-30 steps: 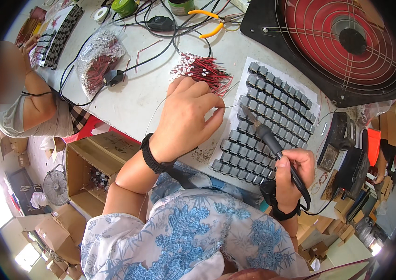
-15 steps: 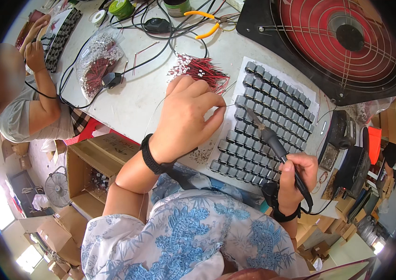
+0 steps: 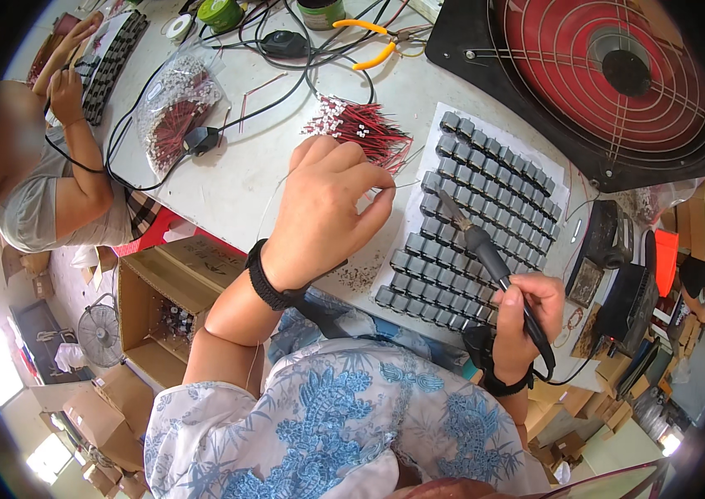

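Observation:
My left hand (image 3: 331,208) is closed, its thumb and forefinger pinching a thin solder wire (image 3: 406,184). The wire points right, toward rows of small grey block-shaped components (image 3: 498,208), and its tail trails behind the hand. In my right hand (image 3: 527,320) a soldering iron (image 3: 492,259) is gripped by its dark handle. The iron's tip lies over the left side of the rows, close to the wire's end; whether they touch I cannot tell. The components stand on a white sheet (image 3: 427,158). Just beyond my left hand lies a bundle of red and black leads (image 3: 373,129) with white connectors.
A fan with a red centre (image 3: 527,75) stands far right. Black cables (image 3: 311,62), orange-handled cutters (image 3: 377,56) and a bag of leads (image 3: 178,116) lie on the table. A co-worker (image 3: 69,183) sits at left. A cardboard box (image 3: 140,287) stands below the table's edge.
My left hand has drawn back slightly to the left, so more wire shows between its fingers and the components. The soldering iron has hardly moved over the rows.

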A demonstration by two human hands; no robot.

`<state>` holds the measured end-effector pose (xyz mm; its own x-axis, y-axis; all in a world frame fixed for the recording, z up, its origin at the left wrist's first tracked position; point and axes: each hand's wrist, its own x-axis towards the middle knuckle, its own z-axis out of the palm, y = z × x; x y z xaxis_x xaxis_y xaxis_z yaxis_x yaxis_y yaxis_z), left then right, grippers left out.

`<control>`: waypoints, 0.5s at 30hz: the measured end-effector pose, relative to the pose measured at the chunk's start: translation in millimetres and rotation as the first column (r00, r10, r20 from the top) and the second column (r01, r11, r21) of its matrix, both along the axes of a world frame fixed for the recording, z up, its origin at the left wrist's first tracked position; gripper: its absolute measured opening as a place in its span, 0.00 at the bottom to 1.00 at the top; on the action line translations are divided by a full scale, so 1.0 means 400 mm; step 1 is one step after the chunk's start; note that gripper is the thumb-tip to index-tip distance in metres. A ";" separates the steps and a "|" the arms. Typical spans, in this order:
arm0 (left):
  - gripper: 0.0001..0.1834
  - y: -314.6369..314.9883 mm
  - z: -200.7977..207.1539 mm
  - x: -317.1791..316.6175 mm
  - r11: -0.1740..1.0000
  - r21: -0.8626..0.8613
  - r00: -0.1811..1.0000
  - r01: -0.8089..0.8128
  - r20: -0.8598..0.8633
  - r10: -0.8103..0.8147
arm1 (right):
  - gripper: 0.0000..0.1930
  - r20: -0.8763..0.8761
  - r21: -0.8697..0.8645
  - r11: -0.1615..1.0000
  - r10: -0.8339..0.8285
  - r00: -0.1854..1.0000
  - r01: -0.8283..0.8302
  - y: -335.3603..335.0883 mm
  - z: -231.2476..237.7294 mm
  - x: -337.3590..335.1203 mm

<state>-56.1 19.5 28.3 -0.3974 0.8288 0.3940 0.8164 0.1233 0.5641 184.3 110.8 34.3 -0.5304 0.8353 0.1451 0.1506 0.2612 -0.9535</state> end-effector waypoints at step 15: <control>0.04 0.024 -0.005 0.017 0.996 -0.013 0.996 0.084 -0.018 -0.084 | 0.09 0.018 -0.003 1.000 -0.020 1.000 0.020 0.004 -0.004 0.013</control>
